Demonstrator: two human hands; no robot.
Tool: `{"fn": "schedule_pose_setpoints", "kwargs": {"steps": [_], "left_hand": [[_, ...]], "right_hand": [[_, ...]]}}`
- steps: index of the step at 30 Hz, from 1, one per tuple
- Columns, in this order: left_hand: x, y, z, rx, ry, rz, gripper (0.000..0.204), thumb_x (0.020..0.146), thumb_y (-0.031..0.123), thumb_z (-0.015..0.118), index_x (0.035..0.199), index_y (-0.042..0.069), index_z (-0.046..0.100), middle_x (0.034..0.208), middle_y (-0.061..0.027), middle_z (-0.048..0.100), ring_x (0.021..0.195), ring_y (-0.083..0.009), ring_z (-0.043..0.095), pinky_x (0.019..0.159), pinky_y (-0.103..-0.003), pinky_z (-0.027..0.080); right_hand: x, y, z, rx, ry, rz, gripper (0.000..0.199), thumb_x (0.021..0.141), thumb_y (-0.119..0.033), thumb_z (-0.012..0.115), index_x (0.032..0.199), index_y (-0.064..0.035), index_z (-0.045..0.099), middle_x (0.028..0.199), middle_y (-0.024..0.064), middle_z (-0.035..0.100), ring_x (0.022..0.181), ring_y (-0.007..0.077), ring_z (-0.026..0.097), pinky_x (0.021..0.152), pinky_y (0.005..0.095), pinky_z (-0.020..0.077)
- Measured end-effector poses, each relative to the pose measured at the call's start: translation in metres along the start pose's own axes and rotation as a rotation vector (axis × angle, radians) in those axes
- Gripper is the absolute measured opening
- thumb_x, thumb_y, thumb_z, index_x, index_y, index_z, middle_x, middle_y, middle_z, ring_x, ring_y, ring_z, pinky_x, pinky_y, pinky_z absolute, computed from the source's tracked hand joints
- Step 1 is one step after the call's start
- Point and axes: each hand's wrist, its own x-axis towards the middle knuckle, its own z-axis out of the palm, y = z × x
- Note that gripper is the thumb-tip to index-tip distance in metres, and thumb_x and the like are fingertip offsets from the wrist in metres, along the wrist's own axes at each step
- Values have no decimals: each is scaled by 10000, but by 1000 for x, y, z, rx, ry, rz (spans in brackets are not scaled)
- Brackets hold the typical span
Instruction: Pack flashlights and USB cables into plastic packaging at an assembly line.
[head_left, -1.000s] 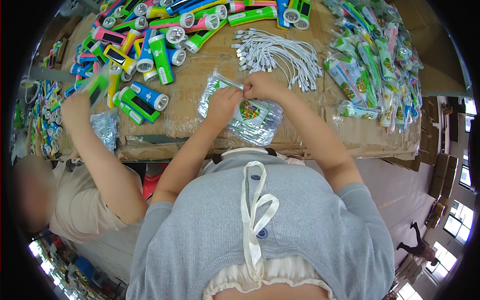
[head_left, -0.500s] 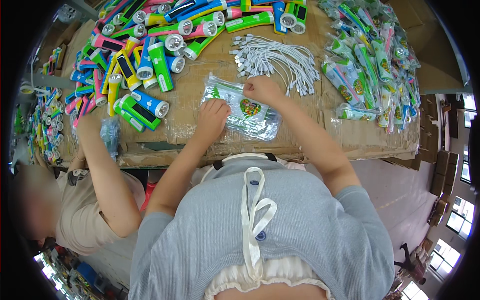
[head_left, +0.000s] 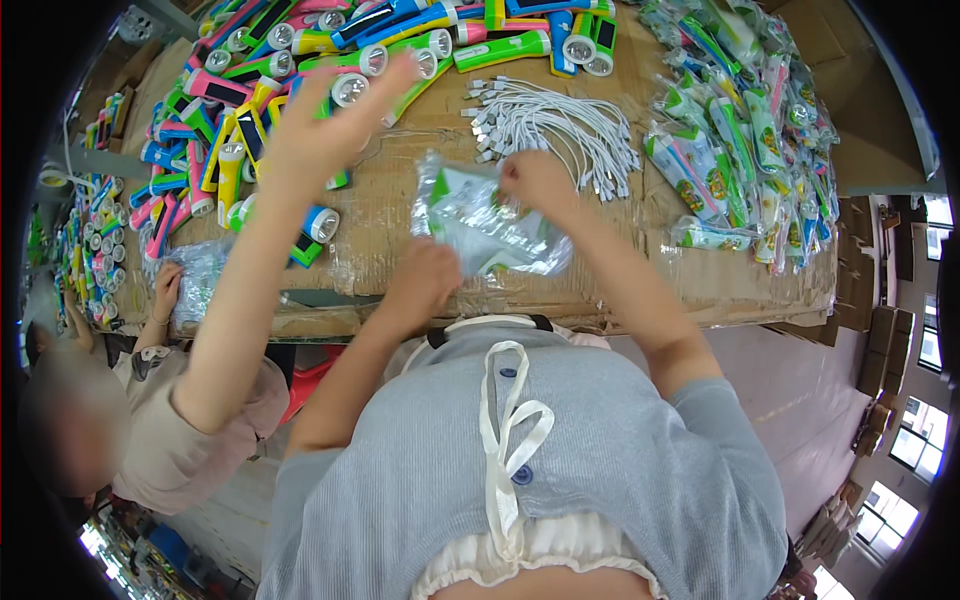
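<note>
A clear plastic bag (head_left: 500, 232) with green and white print lies in front of me on the cardboard-covered table. My right hand (head_left: 540, 185) has its fingers closed on the bag's upper right part. Beside the lower left edge of the same bag is my left hand (head_left: 424, 274), its fingers smeared by motion, so their grip is not clear. A bundle of white USB cables (head_left: 550, 130) lies just beyond my right hand.
Many-coloured flashlights (head_left: 250, 130) are heaped at the far left. Bagged flashlights (head_left: 745, 140) pile up on the right. A co-worker's blurred hand (head_left: 320, 130) reaches over the heap from the left. More clear bags (head_left: 203, 278) lie near that person's other hand.
The bag has shifted and its print shows differently. My left hand has moved down to its lower edge; my right hand stays near the top. The co-worker's arm has swung up and right toward the flashlights.
</note>
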Motion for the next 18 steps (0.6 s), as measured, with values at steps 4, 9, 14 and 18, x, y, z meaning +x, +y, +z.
{"fn": "schedule_pose_setpoints", "kwargs": {"steps": [4,9,14,18], "left_hand": [[-41,16,20,-139,-44,-110,108,712,205,665,752,115,622,841,-29,594,908,-211,547,842,-420,370],[-15,25,8,-258,62,-275,145,723,197,683,828,114,627,785,-40,584,802,-220,565,747,-385,408],[30,29,-16,-219,273,-671,341,769,226,650,1052,73,538,847,-138,596,780,-322,587,619,-385,457],[40,5,-2,-174,131,-751,289,778,215,649,1007,60,567,776,-148,603,729,-344,600,608,-390,470]], "right_hand": [[47,49,-33,60,341,216,204,703,-268,622,799,-95,667,824,130,650,774,314,623,690,422,491],[64,83,-47,-192,293,309,240,782,-318,614,890,-105,636,875,116,646,819,316,616,700,431,487],[48,31,-88,-145,487,175,186,822,-231,580,884,-56,580,822,141,638,782,291,624,662,398,494],[0,-56,-106,780,665,-116,35,863,-45,498,887,-19,500,755,110,619,684,190,615,616,311,484]]}}
